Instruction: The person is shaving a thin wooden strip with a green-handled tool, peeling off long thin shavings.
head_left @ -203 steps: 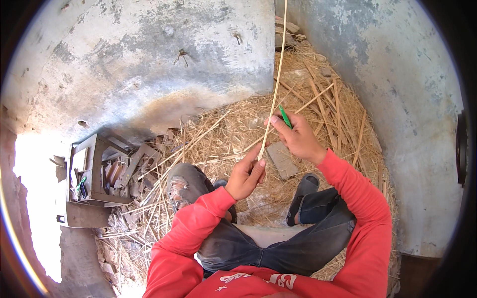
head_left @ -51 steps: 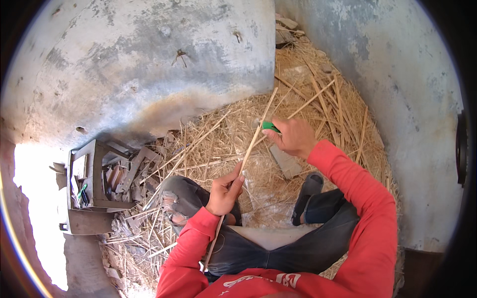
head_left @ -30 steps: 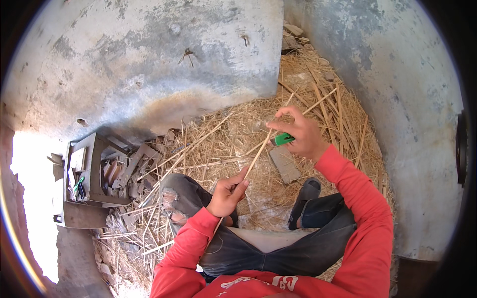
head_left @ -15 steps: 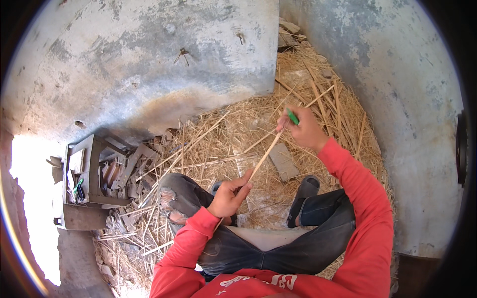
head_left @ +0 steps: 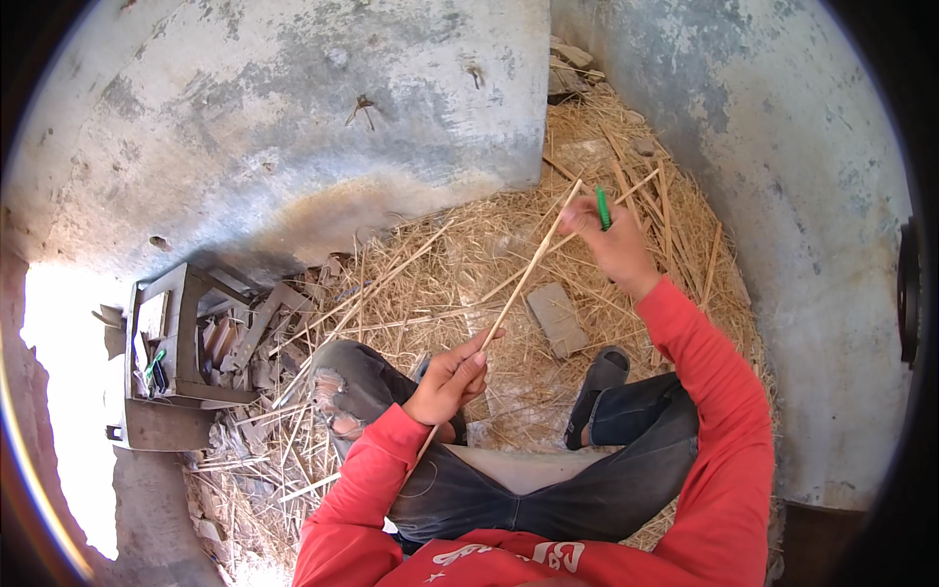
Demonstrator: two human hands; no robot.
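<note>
A long, thin wooden strip point(head_left: 533, 262) slants up and to the right in front of me. My left hand point(head_left: 450, 380) is closed around its lower part, and its tail runs down past my wrist over my thigh. Close to the strip's far end is my right hand point(head_left: 614, 245), closed on a small green tool point(head_left: 603, 208) that sticks up out of the fist. The rest of that tool is hidden in my fingers, so its kind does not show. Whether the slightly blurred right fingertips touch the strip, I cannot tell.
Straw-like shavings point(head_left: 411, 284) and loose strips cover the floor around my feet. A brick-like block point(head_left: 558, 319) lies between my slippers. To the left, a wooden stool on its side point(head_left: 186, 323) holds small items, beside broken wood scraps. Grey walls point(head_left: 293, 117) enclose the space.
My right hand has moved a little right, off the strip's upper part, and the green tool has turned more upright. The strip now points more steeply, with its far end in sight.
</note>
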